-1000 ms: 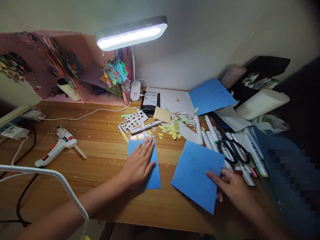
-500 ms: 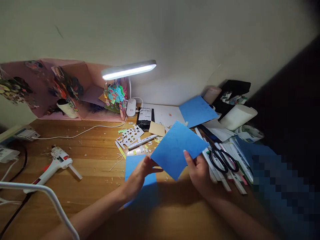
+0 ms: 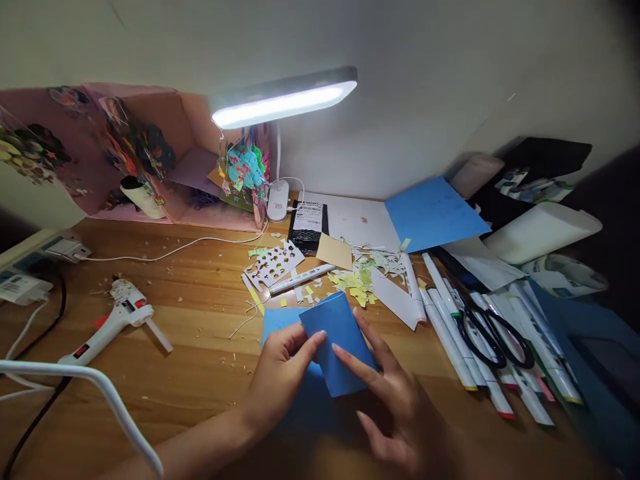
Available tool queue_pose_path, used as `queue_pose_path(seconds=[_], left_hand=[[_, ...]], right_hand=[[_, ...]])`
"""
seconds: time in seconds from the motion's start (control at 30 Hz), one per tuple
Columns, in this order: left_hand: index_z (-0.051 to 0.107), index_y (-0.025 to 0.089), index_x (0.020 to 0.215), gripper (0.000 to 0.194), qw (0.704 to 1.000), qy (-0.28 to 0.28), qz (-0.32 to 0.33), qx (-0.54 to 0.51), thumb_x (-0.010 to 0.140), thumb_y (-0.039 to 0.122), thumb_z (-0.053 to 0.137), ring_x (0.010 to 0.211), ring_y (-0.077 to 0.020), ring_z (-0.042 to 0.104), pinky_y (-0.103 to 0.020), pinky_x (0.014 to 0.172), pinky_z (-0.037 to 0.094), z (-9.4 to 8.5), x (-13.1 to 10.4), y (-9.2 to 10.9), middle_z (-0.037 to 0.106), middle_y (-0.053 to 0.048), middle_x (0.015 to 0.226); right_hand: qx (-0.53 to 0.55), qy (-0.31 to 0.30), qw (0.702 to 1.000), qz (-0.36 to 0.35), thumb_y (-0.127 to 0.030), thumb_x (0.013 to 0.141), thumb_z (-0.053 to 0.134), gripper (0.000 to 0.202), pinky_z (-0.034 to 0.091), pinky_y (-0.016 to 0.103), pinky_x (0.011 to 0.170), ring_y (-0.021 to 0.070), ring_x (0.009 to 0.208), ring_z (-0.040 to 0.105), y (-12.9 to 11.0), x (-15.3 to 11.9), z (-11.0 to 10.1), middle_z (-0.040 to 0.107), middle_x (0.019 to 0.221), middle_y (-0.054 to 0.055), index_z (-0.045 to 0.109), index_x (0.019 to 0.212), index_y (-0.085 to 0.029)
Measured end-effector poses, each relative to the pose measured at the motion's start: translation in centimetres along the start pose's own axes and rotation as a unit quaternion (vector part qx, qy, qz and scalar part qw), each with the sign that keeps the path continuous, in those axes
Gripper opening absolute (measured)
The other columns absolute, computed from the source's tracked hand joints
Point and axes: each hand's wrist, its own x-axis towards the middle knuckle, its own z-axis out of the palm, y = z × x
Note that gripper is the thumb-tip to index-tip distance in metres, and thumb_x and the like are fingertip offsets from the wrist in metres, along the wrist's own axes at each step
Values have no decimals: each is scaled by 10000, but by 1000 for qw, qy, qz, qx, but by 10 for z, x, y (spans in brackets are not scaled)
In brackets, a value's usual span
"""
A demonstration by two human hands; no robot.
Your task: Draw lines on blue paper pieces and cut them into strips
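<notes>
A sheet of blue paper [image 3: 343,363], folded over on itself, is tilted up above the desk in front of me. My left hand [image 3: 285,363] pinches its left side, the thumb lying on the front face. On the right, my right hand [image 3: 395,393] has its fingers stretched apart; one fingertip rests on the paper's face and another is at its right edge, while the thumb stays clear below. Under my hands lies another blue sheet [image 3: 280,321], partly covered by them. How the folded layers meet behind my fingers is hidden.
Paper scraps [image 3: 365,280], a white marker [image 3: 300,280] and a punched white sheet [image 3: 275,263] lie beyond my hands. Black-handled scissors [image 3: 493,333] rest on several markers [image 3: 450,333] at right. A glue gun [image 3: 113,327] lies left, and a lit lamp [image 3: 287,100] hangs above.
The blue paper was a flat, diamond-turned sheet held by both hands; now it is folded to a smaller shape. My right hand's fingers have spread over it. The view has shifted.
</notes>
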Motion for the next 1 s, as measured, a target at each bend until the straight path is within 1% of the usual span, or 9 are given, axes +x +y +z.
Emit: queue_pose_path(seconds=[0.07,0.1,0.17,0.23,0.3,0.37,0.47,0.7,1.0], left_hand=[[545,147,621,346,1000,-17,-8,24,821,428,576,595,-113,436,-214,564,366,0,0,-2,496,16,608],[548,145,629,346,999,-33,-18,34,820,432,573,592,-111,424,-213,557,354,0,-2,-3,486,17,609],[567,138,644,347,996,-69,-46,46,809,443,580,583,-109,408,-214,545,337,2,-5,-4,477,16,609],[592,131,656,359,991,-94,-80,44,790,463,596,576,-112,413,-216,535,336,6,-9,-5,486,10,605],[614,128,669,376,988,-105,-104,32,772,489,608,582,-121,435,-220,536,346,10,-12,-5,511,0,609],[626,129,670,390,987,-105,-117,20,755,510,619,589,-130,455,-224,538,357,12,-13,-6,530,-6,609],[640,127,683,386,986,-103,-130,7,725,510,649,609,-145,489,-238,560,382,12,-11,-8,564,-18,621],[667,113,775,366,973,-152,-160,-63,705,472,683,667,-156,550,-269,665,418,11,-6,-9,640,-32,706],[665,125,745,376,969,-166,-171,-61,684,494,701,650,-150,554,-266,655,421,9,-5,-8,644,-28,698]], right_hand=[[111,44,991,60,-360,820,536,626,478,418,925,331,1221,481,-1,0,-2,168,1534,114,332,1407,-281],[174,70,977,105,-438,819,539,633,504,395,881,310,1155,539,-1,0,-4,281,1488,136,331,1393,-275],[278,94,932,210,-529,800,559,600,544,323,741,250,950,637,2,3,-8,530,1283,149,403,1308,-250],[333,85,894,289,-532,776,603,461,530,265,657,204,807,643,5,7,-11,654,1004,97,539,1106,-216],[345,82,877,326,-492,757,643,327,508,236,660,178,776,616,8,10,-13,646,836,44,588,892,-200],[341,85,875,333,-454,747,663,278,490,220,665,160,759,587,10,12,-14,612,781,16,584,808,-195],[331,81,880,331,-411,758,661,242,465,208,638,139,712,545,10,11,-15,560,736,-1,568,771,-189],[354,74,872,330,-376,775,660,233,420,193,609,110,664,494,10,9,-14,521,707,-21,532,744,-184],[351,65,872,336,-404,764,661,272,391,205,586,112,637,461,9,9,-13,483,681,-29,501,722,-188]])
